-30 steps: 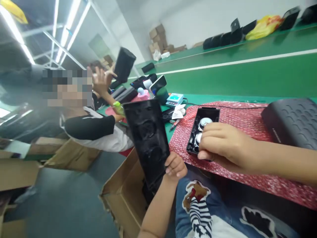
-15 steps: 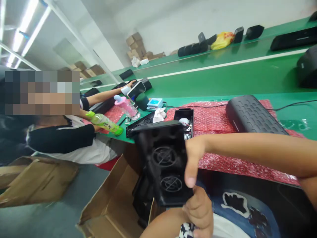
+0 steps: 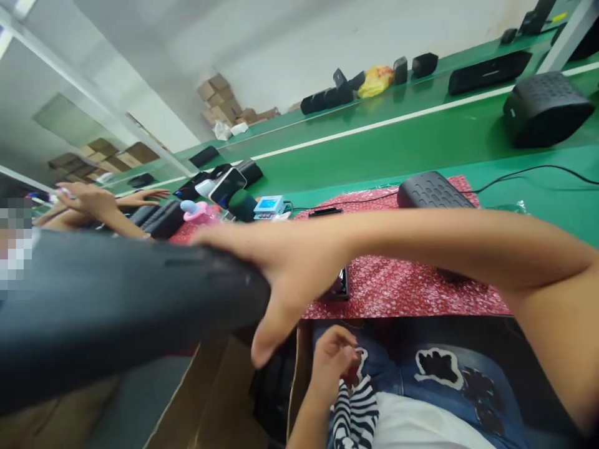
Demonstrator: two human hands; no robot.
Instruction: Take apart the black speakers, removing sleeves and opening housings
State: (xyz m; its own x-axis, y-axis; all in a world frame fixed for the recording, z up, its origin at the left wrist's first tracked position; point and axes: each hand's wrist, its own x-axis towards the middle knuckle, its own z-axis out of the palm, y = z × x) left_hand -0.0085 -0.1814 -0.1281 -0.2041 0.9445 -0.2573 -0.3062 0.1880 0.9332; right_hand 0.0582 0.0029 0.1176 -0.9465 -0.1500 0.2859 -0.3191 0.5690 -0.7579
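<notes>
A long black speaker housing [image 3: 131, 293], blurred by motion, fills the lower left of the head view. My right hand [image 3: 290, 268] reaches across from the right and grips its near end, with the thumb on the near side. Low over my lap is my left hand [image 3: 333, 355], its fingers loosely bent and apart, holding nothing that I can see. Beneath my right forearm, another black speaker part [image 3: 344, 284] on the red bubble wrap [image 3: 397, 287] is mostly hidden. An open cardboard box [image 3: 229, 386] with black parts inside stands below the housing.
On the green bench stand a textured black speaker [image 3: 430, 190], a small blue tester [image 3: 270, 206] with a cable, and a pink bottle [image 3: 201, 213]. Another person's hands [image 3: 88, 202] are at the left. Several black speakers [image 3: 327, 98] line the back bench.
My right hand has swung the housing left and toward the camera, turning its outer side into view. My left hand has come off it, down to my lap. The view has shifted right.
</notes>
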